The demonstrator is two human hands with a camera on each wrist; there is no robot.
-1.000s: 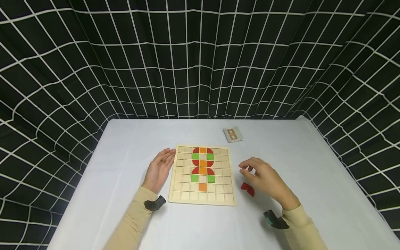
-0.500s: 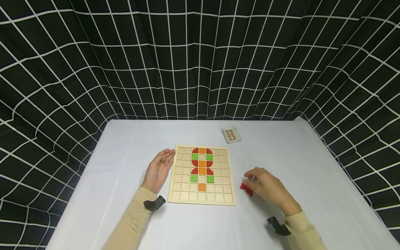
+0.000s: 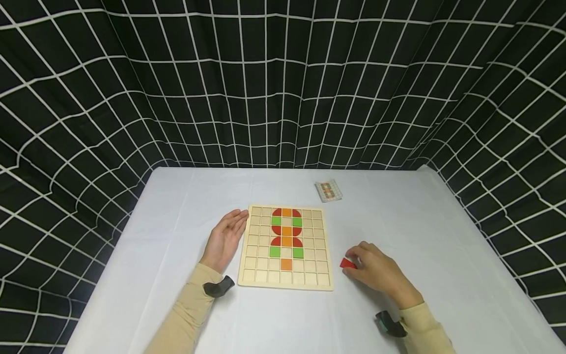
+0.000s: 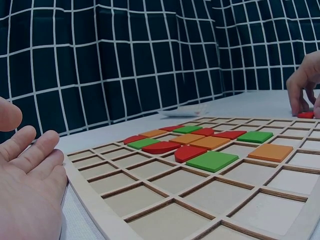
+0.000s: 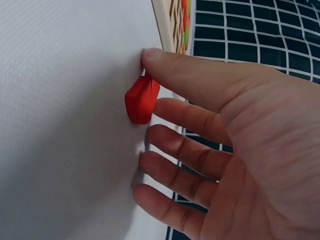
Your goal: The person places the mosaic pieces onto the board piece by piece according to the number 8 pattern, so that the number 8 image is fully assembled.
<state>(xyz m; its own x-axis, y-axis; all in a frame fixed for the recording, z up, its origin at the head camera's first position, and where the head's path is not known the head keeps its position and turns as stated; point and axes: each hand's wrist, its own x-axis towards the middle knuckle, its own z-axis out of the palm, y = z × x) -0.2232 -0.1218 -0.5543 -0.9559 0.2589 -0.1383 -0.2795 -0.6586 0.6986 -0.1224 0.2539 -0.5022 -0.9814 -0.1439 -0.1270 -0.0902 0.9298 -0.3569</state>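
Beside the right edge of the wooden grid board [image 3: 309, 280], my right hand [image 3: 380, 268] is low over the table, thumb and index finger round a red tile [image 3: 348, 263]. In the right wrist view the red tile [image 5: 142, 100] shows between thumb and index fingertips, the other fingers loosely bent. My left hand [image 3: 223, 241] lies palm up, fingers extended, its fingertips at the board's left edge. On the board, red rounded tiles [image 3: 297, 231], green square tiles [image 3: 298, 252] and orange square tiles [image 3: 286, 264] form a symmetrical pattern down the middle columns.
A small stack of cards [image 3: 328, 191], the top one printed with a coloured grid pattern, lies behind the board to the right. A white cloth covers the table [image 3: 177, 196]. Black curtains [image 3: 283, 83] with white grid lines stand around the back and sides.
My right hand has moved down to the red tiles, its thumb and index finger closing round them and covering part. The left hand and the board's tiles stay as they were.
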